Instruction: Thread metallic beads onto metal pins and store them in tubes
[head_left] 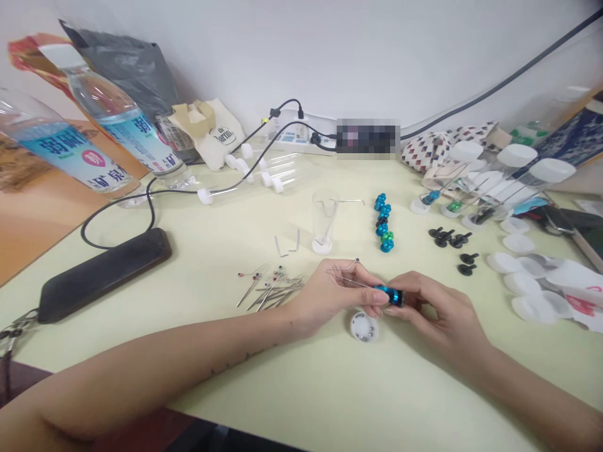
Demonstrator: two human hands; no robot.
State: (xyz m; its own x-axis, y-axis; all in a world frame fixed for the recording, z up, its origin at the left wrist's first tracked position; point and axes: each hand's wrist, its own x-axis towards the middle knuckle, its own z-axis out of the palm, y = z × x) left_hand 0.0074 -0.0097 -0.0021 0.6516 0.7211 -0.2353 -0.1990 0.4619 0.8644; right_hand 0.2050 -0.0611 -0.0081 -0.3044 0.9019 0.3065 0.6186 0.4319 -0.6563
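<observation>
My left hand [336, 292] pinches a small blue metal part [389, 292] from its left side, and a thin bent wire [348, 270] runs out between its fingers. On the other side of the part, my right hand [431, 307] has its fingers closed on the dark end. Just below the fingers sits a small white cap [364, 327] with tiny metal balls in it. Thin metal pins [271, 292] with coloured ends lie left of my left hand. Behind my hands stands a row of blue, green and black parts [384, 226]. Black pieces [445, 237] lie to the right.
A clear tube [325, 220] stands upright beside bent metal keys [293, 246]. Water bottles [113, 119], a black power bank [106, 273] and a cable occupy the left. White caps [522, 282] and long clear containers [513, 160] crowd the right.
</observation>
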